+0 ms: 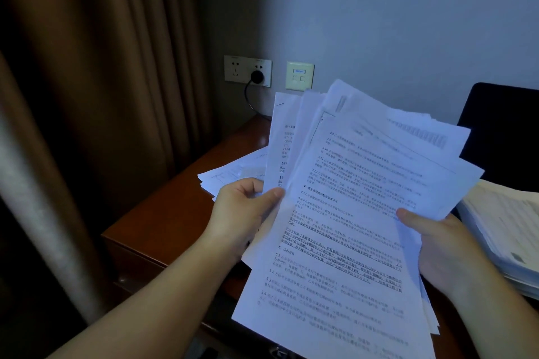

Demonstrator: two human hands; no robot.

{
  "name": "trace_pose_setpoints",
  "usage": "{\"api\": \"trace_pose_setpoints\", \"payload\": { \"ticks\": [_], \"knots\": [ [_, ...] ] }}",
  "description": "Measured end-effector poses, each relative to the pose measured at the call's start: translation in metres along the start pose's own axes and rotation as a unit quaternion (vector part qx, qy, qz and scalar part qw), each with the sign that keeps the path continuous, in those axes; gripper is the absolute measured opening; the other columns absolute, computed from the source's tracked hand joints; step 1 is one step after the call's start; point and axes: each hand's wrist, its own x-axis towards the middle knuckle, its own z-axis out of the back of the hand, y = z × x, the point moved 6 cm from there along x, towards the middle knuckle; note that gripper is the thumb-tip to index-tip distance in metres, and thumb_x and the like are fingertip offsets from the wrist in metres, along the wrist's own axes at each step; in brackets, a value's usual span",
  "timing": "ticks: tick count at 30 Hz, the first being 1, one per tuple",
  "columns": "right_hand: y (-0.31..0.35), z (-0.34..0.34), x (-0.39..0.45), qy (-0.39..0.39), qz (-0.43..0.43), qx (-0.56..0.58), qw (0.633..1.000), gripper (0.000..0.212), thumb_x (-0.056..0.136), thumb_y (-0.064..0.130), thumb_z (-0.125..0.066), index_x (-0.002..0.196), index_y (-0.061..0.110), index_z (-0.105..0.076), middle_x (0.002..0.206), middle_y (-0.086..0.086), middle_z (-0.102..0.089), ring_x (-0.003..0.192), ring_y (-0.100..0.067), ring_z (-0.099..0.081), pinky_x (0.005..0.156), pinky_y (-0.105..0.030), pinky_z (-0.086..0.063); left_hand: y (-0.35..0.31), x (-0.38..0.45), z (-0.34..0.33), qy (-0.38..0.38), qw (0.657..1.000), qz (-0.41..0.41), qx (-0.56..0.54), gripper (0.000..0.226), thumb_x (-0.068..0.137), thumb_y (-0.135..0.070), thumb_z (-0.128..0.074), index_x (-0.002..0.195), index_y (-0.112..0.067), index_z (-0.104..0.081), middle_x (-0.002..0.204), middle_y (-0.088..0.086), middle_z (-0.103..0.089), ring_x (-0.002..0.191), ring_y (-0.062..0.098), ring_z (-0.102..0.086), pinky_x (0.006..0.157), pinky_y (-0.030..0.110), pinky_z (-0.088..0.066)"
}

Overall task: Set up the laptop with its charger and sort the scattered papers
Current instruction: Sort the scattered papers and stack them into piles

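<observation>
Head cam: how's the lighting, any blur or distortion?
Head view: dim and blue-tinted; the held papers are the brightest area, their nearer print sharp and the upper lines soft. The curtain falls into deep shadow at left and bows from wide-angle distortion. The wall sockets are slightly soft. No glare.

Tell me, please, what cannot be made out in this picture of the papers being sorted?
Head view:
- Where the black cable from the black plug ends: hidden behind the fanned white printed sheets gripped by the left hand and right hand.
- The dark laptop lid: cut off by the right edge.
- The printed text: too blurred to read.
</observation>
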Motion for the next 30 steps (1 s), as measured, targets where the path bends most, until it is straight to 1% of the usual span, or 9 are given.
{"api": "trace_pose_setpoints", "payload": {
  "ticks": [4, 9, 12, 14, 17, 20, 22, 25, 30],
  "knots": [
    [-0.001, 0.000, 0.000, 0.006, -0.005, 0.002, 1.000, 0.043, 0.093, -0.002, -0.057, 0.132, 0.013, -0.064, 0.125, -0.007, -0.072, 0.117, -0.030, -0.067, 0.099, -0.048, -0.049, 0.000, 0.001, 0.001, 0.004, 1.000, 0.008, -0.022, 0.020, 0.089, -0.003, -0.075, 0.076, -0.005, -0.061, 0.096, 0.031, -0.074, 0.080, 0.046, -0.073, 0.065, 0.052, -0.062],
    [-0.002, -0.004, -0.001, 0.035, -0.025, 0.009, 0.999, 0.046, 0.093, -0.002, -0.055, 0.135, 0.013, -0.061, 0.127, -0.007, -0.071, 0.115, -0.027, -0.068, 0.095, -0.044, -0.050, -0.010, -0.003, -0.004, 0.031, 0.998, -0.028, -0.042, 0.022, 0.091, 0.003, -0.070, 0.106, 0.007, -0.054, 0.103, 0.030, -0.074, 0.080, 0.036, -0.076, 0.068, 0.048, -0.064],
    [-0.004, -0.009, -0.004, 0.069, -0.042, 0.000, 0.997, 0.045, 0.089, 0.001, -0.055, 0.131, 0.014, -0.064, 0.126, -0.005, -0.072, 0.114, -0.025, -0.069, 0.093, -0.043, -0.053, -0.014, -0.006, -0.011, 0.092, 0.994, -0.044, -0.030, 0.053, 0.095, 0.001, -0.066, 0.136, -0.027, -0.047, 0.116, 0.001, -0.076, 0.102, 0.027, -0.076, 0.081, 0.044, -0.064],
    [-0.006, -0.011, -0.005, 0.076, -0.048, -0.018, 0.996, 0.041, 0.092, 0.000, -0.054, 0.127, 0.017, -0.065, 0.126, -0.004, -0.072, 0.112, -0.024, -0.070, 0.094, -0.044, -0.053, -0.014, -0.009, -0.014, 0.126, 0.991, -0.045, 0.010, 0.094, 0.094, -0.002, -0.069, 0.149, -0.057, -0.017, 0.130, -0.012, -0.066, 0.113, 0.020, -0.071, 0.089, 0.045, -0.061],
    [-0.004, -0.009, -0.007, 0.061, -0.045, -0.026, 0.997, 0.038, 0.097, -0.002, -0.052, 0.122, 0.022, -0.068, 0.125, -0.003, -0.072, 0.114, -0.025, -0.069, 0.101, -0.049, -0.047, -0.011, -0.006, -0.017, 0.101, 0.992, -0.032, 0.062, 0.116, 0.092, -0.010, -0.075, 0.155, -0.058, 0.011, 0.146, -0.013, -0.054, 0.116, 0.021, -0.069, 0.095, 0.055, -0.058],
    [0.000, -0.010, -0.009, 0.041, -0.025, -0.035, 0.998, 0.036, 0.098, -0.004, -0.053, 0.115, 0.023, -0.069, 0.119, 0.001, -0.075, 0.108, -0.017, -0.070, 0.094, -0.041, -0.049, -0.006, -0.002, -0.017, 0.047, 0.995, 0.028, 0.082, 0.081, 0.096, -0.012, -0.071, 0.157, -0.030, -0.021, 0.128, -0.009, -0.065, 0.098, 0.024, -0.074, 0.074, 0.045, -0.064],
    [-0.002, -0.010, -0.009, 0.037, -0.021, -0.079, 0.996, 0.030, 0.097, -0.001, -0.056, 0.114, 0.019, -0.070, 0.117, 0.000, -0.075, 0.105, -0.017, -0.071, 0.089, -0.037, -0.051, -0.002, 0.002, -0.020, 0.057, 0.992, 0.074, 0.080, 0.037, 0.098, -0.005, -0.065, 0.128, -0.024, -0.054, 0.120, 0.005, -0.074, 0.094, 0.030, -0.076, 0.078, 0.050, -0.063],
    [-0.003, -0.014, -0.011, 0.041, -0.020, -0.136, 0.990, 0.026, 0.097, 0.002, -0.060, 0.116, 0.016, -0.071, 0.118, -0.002, -0.075, 0.105, -0.022, -0.072, 0.097, -0.044, -0.051, -0.007, 0.001, -0.025, 0.107, 0.986, 0.114, 0.059, 0.044, 0.096, 0.006, -0.060, 0.130, -0.022, -0.060, 0.116, 0.008, -0.076, 0.099, 0.035, -0.076, 0.091, 0.061, -0.058],
    [0.030, -0.024, -0.012, -0.016, 0.052, -0.087, 0.995, 0.031, 0.096, -0.001, -0.062, 0.120, 0.018, -0.069, 0.124, -0.005, -0.071, 0.113, -0.028, -0.067, 0.105, -0.051, -0.048, -0.052, -0.004, -0.038, 0.069, 0.991, -0.038, 0.108, 0.063, 0.093, 0.002, -0.066, 0.131, -0.044, -0.046, 0.128, -0.007, -0.065, 0.108, 0.025, -0.071, 0.086, 0.058, -0.061]
  ]
}}
